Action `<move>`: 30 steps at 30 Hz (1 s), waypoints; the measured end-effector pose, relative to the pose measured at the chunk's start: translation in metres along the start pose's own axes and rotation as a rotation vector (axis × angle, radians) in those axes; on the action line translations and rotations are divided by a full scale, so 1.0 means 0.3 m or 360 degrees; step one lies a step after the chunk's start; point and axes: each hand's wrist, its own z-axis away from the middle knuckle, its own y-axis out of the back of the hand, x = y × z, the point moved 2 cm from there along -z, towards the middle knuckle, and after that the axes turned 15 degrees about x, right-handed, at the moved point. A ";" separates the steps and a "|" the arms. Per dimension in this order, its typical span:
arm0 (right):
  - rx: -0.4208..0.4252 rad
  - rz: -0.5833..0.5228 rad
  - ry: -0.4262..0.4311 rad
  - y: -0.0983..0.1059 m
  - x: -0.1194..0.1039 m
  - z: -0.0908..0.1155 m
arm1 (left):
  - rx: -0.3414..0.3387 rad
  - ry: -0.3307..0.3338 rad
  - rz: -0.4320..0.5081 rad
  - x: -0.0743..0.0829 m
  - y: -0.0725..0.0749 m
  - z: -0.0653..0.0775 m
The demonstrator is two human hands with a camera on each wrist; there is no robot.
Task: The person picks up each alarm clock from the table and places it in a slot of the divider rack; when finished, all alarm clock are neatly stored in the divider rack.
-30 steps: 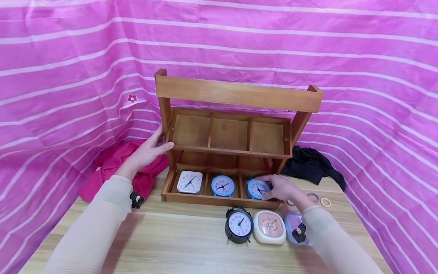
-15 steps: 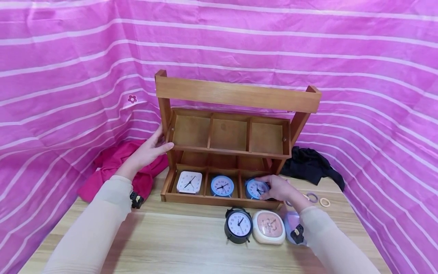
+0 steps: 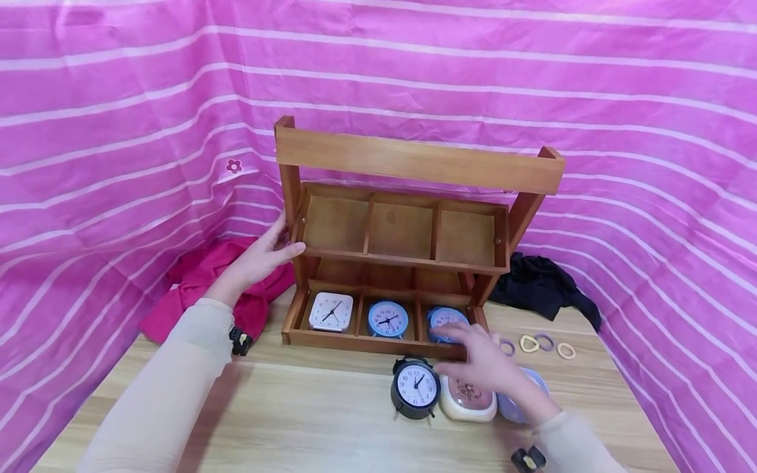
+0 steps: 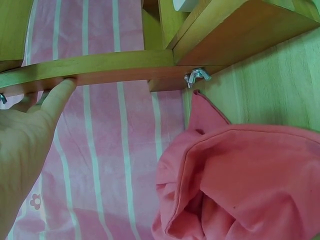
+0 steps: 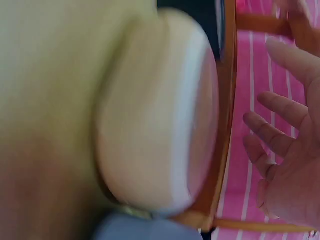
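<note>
A brown wooden rack (image 3: pixel 414 157) stands on the table with an upper and a lower row of three compartments. My left hand (image 3: pixel 260 263) holds its left side, thumb at the upper tray's front corner. In the lower row sit a white square alarm clock (image 3: pixel 331 311), a round blue alarm clock (image 3: pixel 387 319) and a second blue alarm clock (image 3: pixel 447 320), partly covered by my right fingers. My right hand (image 3: pixel 487 361) hovers with spread fingers, holding nothing, over a cream rounded-square object (image 3: pixel 467 402) with a pink front. A black twin-bell alarm clock (image 3: pixel 416 387) lies beside that.
A pale blue rounded object (image 3: pixel 523 394) lies at the right, partly under my forearm. Several small rings (image 3: pixel 566 351) are behind it. Red cloth (image 4: pixel 250 175) lies left of the rack, black cloth (image 3: pixel 535 282) to its right. A pink striped curtain (image 3: pixel 378 66) surrounds the table.
My right hand has let go of the right blue alarm clock, which stays in its compartment, and has drawn back toward me. My left hand keeps its place on the rack.
</note>
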 end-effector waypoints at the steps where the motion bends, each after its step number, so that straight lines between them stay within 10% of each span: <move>1: -0.0018 0.0001 0.0001 -0.007 -0.018 0.018 | 0.0005 0.0000 0.0001 0.002 0.001 -0.002; 30: -0.0048 0.0184 -0.0054 -0.143 -0.094 0.121 | -0.0005 0.0012 0.0073 -0.005 -0.002 0.000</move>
